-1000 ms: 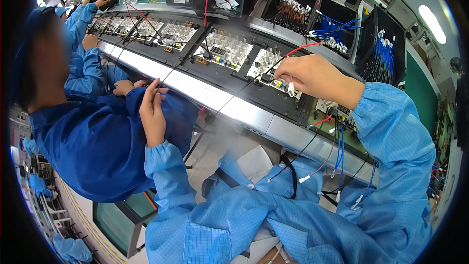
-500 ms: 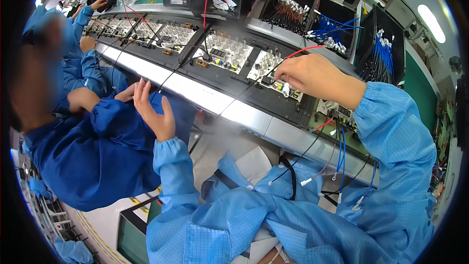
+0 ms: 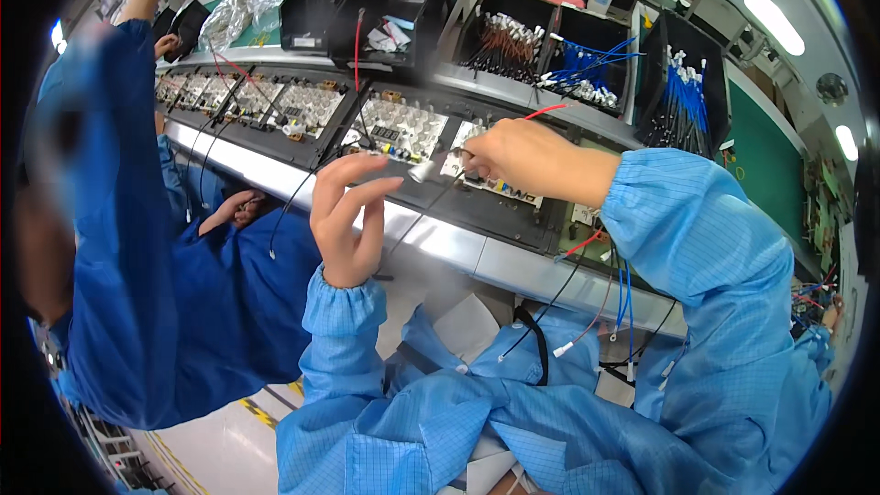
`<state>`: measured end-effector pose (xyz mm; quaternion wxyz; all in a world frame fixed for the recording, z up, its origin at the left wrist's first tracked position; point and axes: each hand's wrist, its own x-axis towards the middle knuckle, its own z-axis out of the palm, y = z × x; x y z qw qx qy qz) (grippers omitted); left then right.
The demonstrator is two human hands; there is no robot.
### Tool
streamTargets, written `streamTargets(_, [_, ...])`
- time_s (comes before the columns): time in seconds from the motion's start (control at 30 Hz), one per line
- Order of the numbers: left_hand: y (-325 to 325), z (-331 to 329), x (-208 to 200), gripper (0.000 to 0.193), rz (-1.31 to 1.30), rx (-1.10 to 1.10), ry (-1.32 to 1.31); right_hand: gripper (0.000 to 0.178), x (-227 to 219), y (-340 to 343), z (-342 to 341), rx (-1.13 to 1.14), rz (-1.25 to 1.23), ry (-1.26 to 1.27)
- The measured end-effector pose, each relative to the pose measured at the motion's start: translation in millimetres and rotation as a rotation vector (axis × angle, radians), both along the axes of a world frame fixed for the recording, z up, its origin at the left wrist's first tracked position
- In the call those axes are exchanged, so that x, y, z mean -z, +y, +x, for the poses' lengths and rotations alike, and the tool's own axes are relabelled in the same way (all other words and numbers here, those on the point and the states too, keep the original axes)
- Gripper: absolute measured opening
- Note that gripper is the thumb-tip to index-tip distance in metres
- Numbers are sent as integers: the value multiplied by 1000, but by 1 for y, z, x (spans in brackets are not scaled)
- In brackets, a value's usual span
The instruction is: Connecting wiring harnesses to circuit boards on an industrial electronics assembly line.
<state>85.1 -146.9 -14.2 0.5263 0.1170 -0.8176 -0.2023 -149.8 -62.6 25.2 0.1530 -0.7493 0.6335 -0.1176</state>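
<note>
Fingers [image 3: 477, 158] of the right hand [image 3: 541, 163] pinch together above a circuit board [image 3: 509, 191], apparently around a black wire [image 3: 423, 214], though the hand hides the exact grip. Those of the left hand [image 3: 345, 234] are curled but parted, grasping nothing that shows. A blurred white connector [image 3: 422, 170] sits between the hands, just beside the left fingertips; whether they touch it I cannot tell. The black wire slants down across the silver rail [image 3: 449, 242], and a red wire [image 3: 547, 112] sticks out behind the right hand. A tug on the slanting wire could slip it from that pinch. The connector might knock the board's parts if the hands dip, and the hanging blue leads [image 3: 624, 298] could snag the right sleeve [image 3: 701, 220].
</note>
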Motion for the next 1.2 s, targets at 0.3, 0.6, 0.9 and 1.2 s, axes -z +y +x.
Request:
streamTargets(0.3, [-29, -15, 40, 21, 393, 214, -134, 11, 11, -5, 10, -9, -72, 2])
streamTargets(0.6, [-34, -16, 44, 22, 769, 315, -185, 10, 18, -6, 7, -25, -82, 54])
streamTargets(0.9, [-40, -12, 37, 23, 776, 273, -257, 12, 2, 0, 2, 4, -74, 98])
streamTargets(1.2, [-41, -11, 34, 23, 740, 254, -263, 15, 6, 2, 7, -81, -73, 67])
